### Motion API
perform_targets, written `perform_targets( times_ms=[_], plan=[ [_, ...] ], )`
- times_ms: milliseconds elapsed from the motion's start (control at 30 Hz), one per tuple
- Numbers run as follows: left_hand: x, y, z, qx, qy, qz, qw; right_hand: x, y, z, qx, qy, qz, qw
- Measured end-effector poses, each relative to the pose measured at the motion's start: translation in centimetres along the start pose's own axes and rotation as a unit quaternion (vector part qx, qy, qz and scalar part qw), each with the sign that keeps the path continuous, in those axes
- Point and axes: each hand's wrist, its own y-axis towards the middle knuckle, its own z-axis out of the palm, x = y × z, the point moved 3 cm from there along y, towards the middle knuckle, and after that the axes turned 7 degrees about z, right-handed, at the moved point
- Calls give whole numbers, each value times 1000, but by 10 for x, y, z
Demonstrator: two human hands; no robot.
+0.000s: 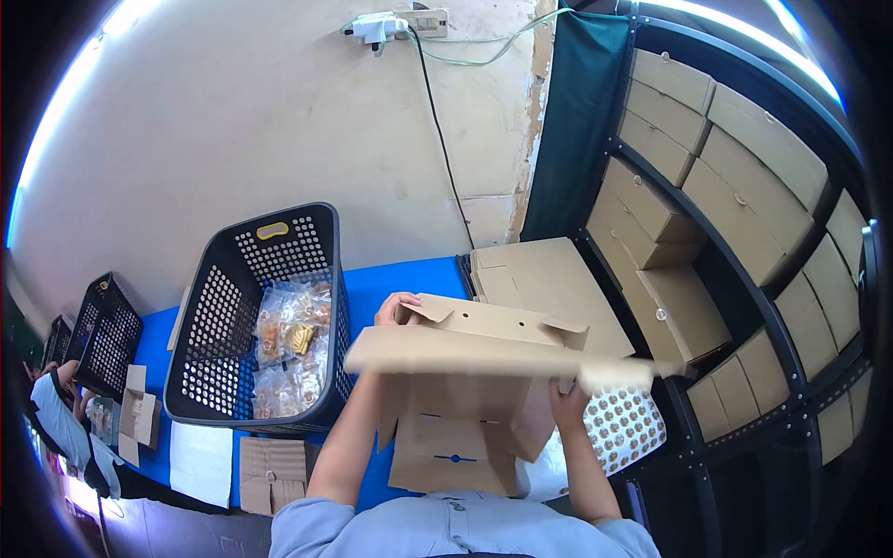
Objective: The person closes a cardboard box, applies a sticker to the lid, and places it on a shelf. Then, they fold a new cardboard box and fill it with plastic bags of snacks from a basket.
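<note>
The cardboard box (pixel 454 398) sits between both hands, probably light, stiffish, bendy at the creases, so I'd pinch the panel edges. Left hand (pixel 400 310) grips its far edge; right hand (pixel 569 406) is at the near-side flap, can't tell if it's clamped. Sticker sheet (pixel 629 423) just beside the right, basket (pixel 212 316) off left of the left.

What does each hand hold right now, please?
Left hand: holding the cardboard box.
Right hand: at the box's right side; grip cannot be told.
</note>
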Motion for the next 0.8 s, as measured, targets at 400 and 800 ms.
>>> perform_targets(
  times_ms=[400,800],
  plan=[
    [-16,-9,-13,23,-266,-188,945,-107,-26,-2,-26,81,-13,996],
    [16,-16,-7,30,-96,-221,970,-49,52,123,-45,166,-39,984]
  ],
)
